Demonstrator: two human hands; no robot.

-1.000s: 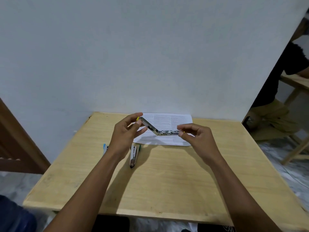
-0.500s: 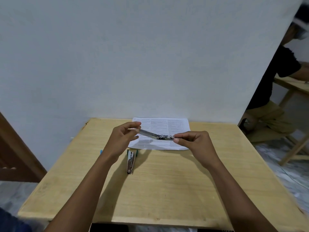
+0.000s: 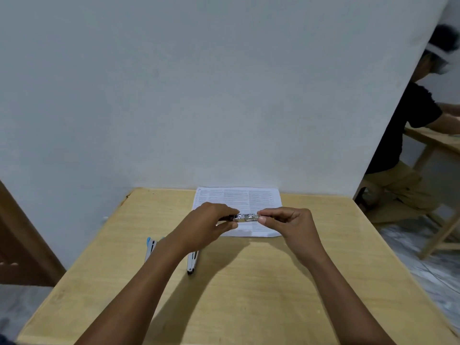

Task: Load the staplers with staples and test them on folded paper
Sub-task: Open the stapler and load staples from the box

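Both of my hands hold one small metal stapler (image 3: 246, 217) level above the printed paper (image 3: 237, 198). My left hand (image 3: 207, 224) pinches its left end and my right hand (image 3: 290, 224) pinches its right end. The stapler looks folded nearly flat, with its shiny metal middle showing between my fingers. A second stapler (image 3: 193, 261) with green trim lies on the wooden table (image 3: 249, 295) under my left wrist. A third stapler (image 3: 150, 249) with blue trim lies further left, partly hidden by my left forearm.
The table stands against a white wall. Another person (image 3: 410, 135) sits at a second wooden table (image 3: 433, 140) at the right. A brown wooden panel (image 3: 22, 242) stands at the left, with marbled floor beyond both table sides.
The stapler was hinged open in a V shape one second ago; now it is pressed almost flat between my hands, which have come lower over the paper.
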